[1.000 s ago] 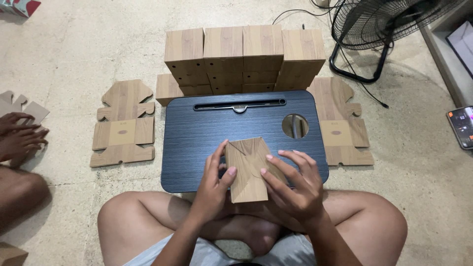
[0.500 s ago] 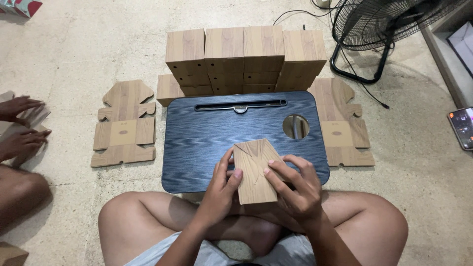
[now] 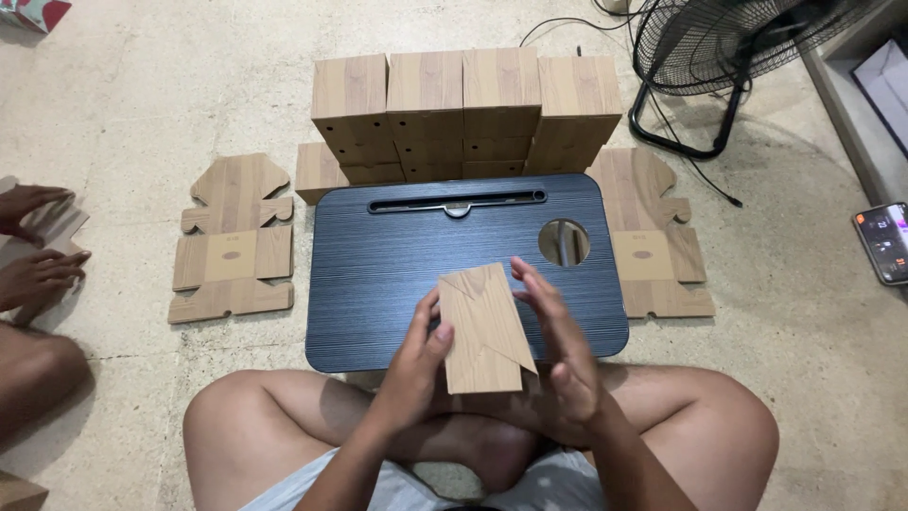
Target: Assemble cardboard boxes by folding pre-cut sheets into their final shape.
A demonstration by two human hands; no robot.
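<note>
1. Sitting on the concrete floor [image 3: 132, 104], a person has a dark blue lap desk [image 3: 378, 274] just ahead of both hands.
2. Beyond the hands, past the desk's far edge, stands a stack of folded wood-grain boxes [image 3: 463, 114]; a black floor fan [image 3: 719, 57] is further off to the right.
3. Flat box blanks lie on the floor either side: one [image 3: 232, 241] well left of the left hand, another [image 3: 653, 241] just right of the right hand.
4. A partly folded wood-grain box [image 3: 480, 331] sits between the hands, over the desk's near edge.
5. The left hand [image 3: 411, 364] has its grip pinched on the box's left edge, thumb on top.
6. The right hand [image 3: 563, 350] is spread flat, fingers straight, alongside the box's right side; whether it touches is unclear.
7. Another person's hands [image 3: 38, 246] rest on a blank far left.
8. A phone [image 3: 884, 241] lies far right.
</note>
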